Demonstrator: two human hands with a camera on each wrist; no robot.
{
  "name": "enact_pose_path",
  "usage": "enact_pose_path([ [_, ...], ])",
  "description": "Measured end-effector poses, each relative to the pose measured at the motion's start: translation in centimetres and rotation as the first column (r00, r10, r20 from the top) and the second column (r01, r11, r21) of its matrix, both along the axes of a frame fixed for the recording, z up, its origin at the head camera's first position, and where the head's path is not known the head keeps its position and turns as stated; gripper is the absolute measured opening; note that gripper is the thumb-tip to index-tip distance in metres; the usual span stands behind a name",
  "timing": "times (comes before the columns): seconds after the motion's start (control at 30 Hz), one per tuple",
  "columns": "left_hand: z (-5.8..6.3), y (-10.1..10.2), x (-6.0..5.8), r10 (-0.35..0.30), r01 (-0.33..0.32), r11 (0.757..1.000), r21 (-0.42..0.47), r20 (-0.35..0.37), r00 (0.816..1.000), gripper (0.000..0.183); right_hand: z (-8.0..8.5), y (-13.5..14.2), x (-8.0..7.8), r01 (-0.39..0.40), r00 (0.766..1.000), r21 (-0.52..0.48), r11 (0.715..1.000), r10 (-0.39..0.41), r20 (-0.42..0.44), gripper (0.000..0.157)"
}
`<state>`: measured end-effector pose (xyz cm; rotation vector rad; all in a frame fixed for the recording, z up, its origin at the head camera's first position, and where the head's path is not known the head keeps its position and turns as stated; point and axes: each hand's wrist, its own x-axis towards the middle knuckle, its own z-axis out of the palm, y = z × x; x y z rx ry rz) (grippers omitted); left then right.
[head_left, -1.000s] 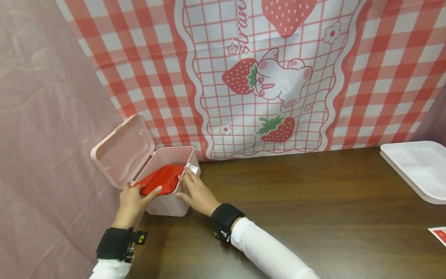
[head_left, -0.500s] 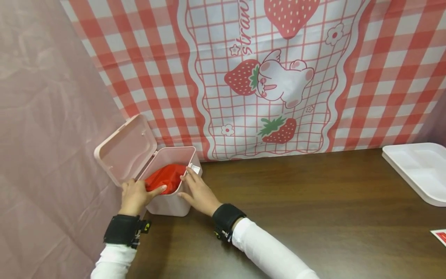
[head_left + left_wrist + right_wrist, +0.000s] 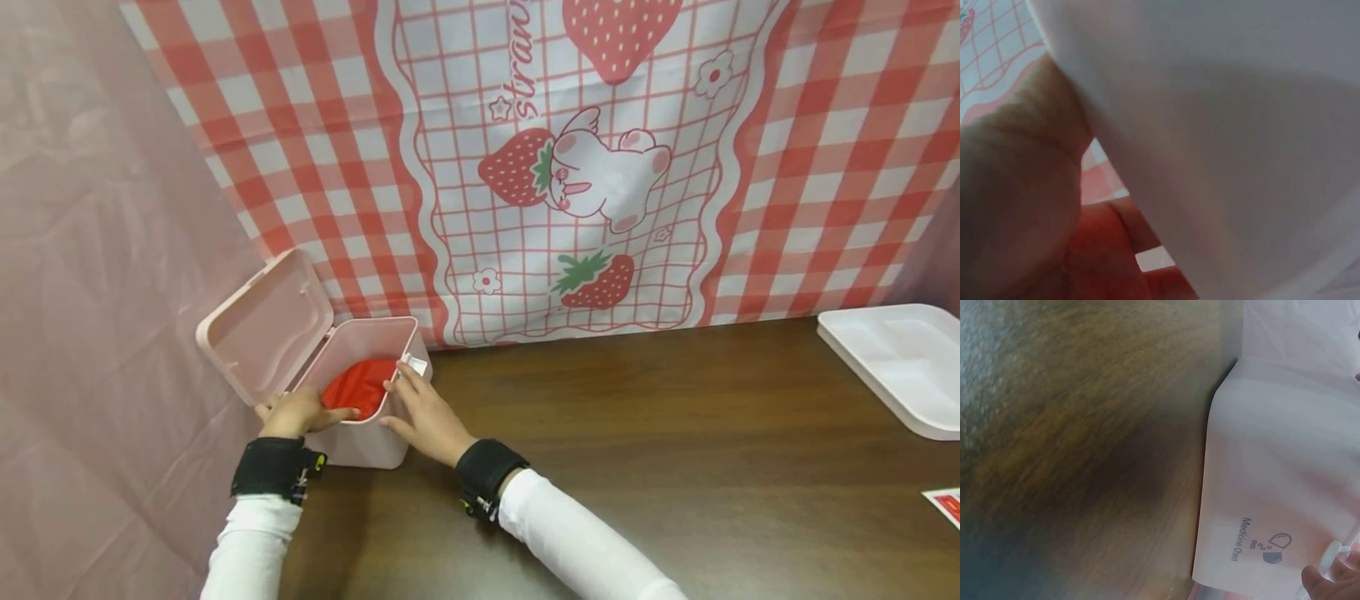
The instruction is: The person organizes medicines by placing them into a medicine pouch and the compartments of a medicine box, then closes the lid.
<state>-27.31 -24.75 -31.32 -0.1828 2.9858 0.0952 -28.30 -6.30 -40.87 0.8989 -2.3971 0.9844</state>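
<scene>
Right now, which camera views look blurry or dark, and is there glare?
Left wrist: dim, with the box soft up close. Right wrist: tabletop smeared, with dark shadow and pale glare at upper left, though lettering is legible. Head: brighter, mostly sharp.

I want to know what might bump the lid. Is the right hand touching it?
Apart. The head view shows it: the open mouth of the box, with red fabric inside, separates the right hand from the raised lid.

Wooden table [image 3: 600, 417], pink box [image 3: 365, 446], tray [image 3: 917, 385], card [image 3: 948, 505]
</scene>
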Motion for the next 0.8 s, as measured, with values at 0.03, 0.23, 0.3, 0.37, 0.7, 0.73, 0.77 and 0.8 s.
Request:
enact_pose_path([
  [0.03, 0.1, 0.1, -0.1, -0.002, 0.002, 1.000, -0.012, 0.011, 1.000, 0.076, 0.0, 0.0, 0.0, 0.002, 1.000, 0.001, 1.000, -0.002, 0.000, 0.047],
  [0.23, 0.1, 0.4, -1.3, -0.107, 0.107, 0.994, 0.018, 0.037, 0.994, 0.046, 0.1, 0.1, -0.1, -0.003, 1.000, 0.005, 1.000, 0.003, 0.019, 0.047],
  [0.3, -0.1, 0.3, -1.7, -0.172, 0.169, 0.984, 0.048, 0.056, 0.984, 0.036, 0.2, 0.1, 0.0, -0.001, 1.000, 0.009, 1.000, 0.001, 0.019, 0.047],
  [0.37, -0.3, 0.2, -2.1, -0.248, 0.244, 0.968, 0.060, 0.074, 0.966, 0.028, 0.2, 0.1, 0.1, 0.001, 1.000, 0.011, 1.000, -0.001, 0.016, 0.047],
  [0.7, -1.2, -0.5, -2.7, -0.420, 0.413, 0.907, 0.081, 0.103, 0.902, 0.034, 0.1, 0.3, 0.2, -0.024, 0.999, 0.031, 0.999, 0.022, 0.038, 0.049],
  [0.73, -1.3, -0.5, -2.6, -0.411, 0.403, 0.909, 0.112, 0.066, 0.909, 0.034, 0.1, 0.4, 0.1, -0.022, 0.999, 0.034, 0.999, 0.021, 0.030, 0.049],
  [0.77, -1.4, -0.5, -2.5, -0.397, 0.391, 0.910, 0.140, 0.018, 0.918, 0.035, 0.0, 0.5, -0.1, -0.023, 0.999, 0.037, 0.999, 0.022, 0.025, 0.051],
  [0.8, -1.5, -0.5, -2.3, -0.382, 0.381, 0.909, 0.167, -0.031, 0.924, 0.036, 0.0, 0.6, -0.2, -0.021, 1.000, 0.040, 0.999, 0.020, 0.015, 0.052],
])
